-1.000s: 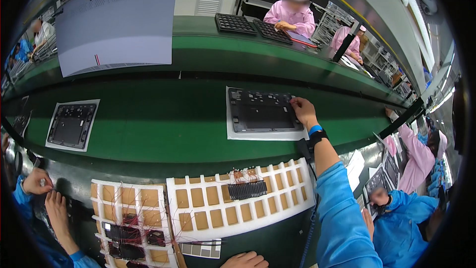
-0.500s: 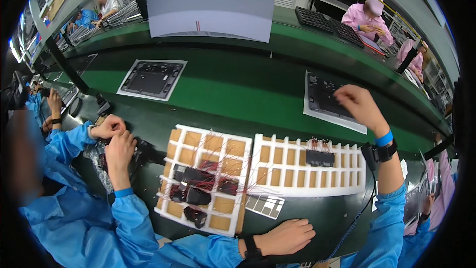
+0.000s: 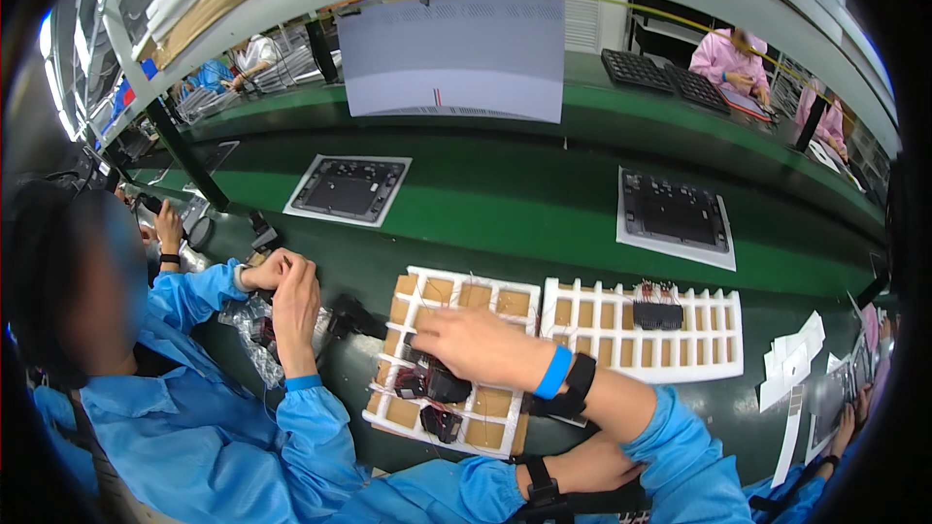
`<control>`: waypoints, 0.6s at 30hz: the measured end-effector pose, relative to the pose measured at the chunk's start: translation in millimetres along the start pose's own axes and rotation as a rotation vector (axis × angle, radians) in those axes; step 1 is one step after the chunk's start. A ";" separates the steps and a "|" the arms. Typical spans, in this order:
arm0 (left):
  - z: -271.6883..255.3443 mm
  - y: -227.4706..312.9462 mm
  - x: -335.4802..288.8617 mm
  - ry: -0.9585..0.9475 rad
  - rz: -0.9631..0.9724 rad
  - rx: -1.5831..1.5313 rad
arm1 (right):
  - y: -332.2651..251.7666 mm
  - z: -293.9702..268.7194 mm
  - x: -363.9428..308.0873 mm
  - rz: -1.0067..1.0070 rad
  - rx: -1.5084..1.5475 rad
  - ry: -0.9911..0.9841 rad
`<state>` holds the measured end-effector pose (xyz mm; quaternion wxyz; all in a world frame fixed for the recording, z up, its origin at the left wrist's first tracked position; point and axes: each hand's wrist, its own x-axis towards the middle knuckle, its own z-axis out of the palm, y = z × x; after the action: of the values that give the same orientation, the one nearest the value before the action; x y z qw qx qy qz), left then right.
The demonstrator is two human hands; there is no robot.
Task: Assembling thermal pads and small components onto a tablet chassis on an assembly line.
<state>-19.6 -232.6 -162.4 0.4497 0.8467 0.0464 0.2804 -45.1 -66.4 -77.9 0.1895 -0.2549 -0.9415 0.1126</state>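
Note:
My right hand (image 3: 476, 342), with a blue band and black strap at the wrist, reaches over the left white foam grid tray (image 3: 500, 435). Its fingers are bent together above black parts (image 3: 449, 386) in that tray; the fingertips and anything between them are hidden. Thin red wires lie among these parts. My left forearm, with a black wristband, lies at the lower edge below the tray. Only the back of my left hand (image 3: 592, 464) shows, since my right forearm covers its fingers. Another foam grid tray (image 3: 680, 359) stands to the right, holding black parts (image 3: 658, 315) with red wires.
Two flat black panels on white sheets, one left (image 3: 349, 188) and one right (image 3: 673, 213), lie on the green bench. A co-worker's hands (image 3: 296, 301) work close on the left beside a clear plastic bag (image 3: 248, 335). White paper slips (image 3: 791, 364) lie at right. A monitor (image 3: 451, 58) stands behind.
My right hand has moved from the right black panel, left and nearer, to the left tray. The view has shifted, and my right forearm now crosses over my left hand.

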 end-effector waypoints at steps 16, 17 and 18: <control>-0.4 8.8 -5.7 0.073 0.128 0.115 | -8.9 11.3 -8.8 0.034 0.063 0.189; 0.6 7.7 -6.7 0.061 0.104 0.090 | -6.8 14.5 -9.0 0.028 0.057 0.201; 0.7 6.7 -6.3 0.058 0.102 0.096 | -5.8 14.5 -8.7 0.024 0.058 0.206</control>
<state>-25.7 -239.2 -160.1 0.3925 0.8601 0.0296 0.3246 -46.6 -77.5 -91.8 0.2914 -0.2709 -0.9101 0.1154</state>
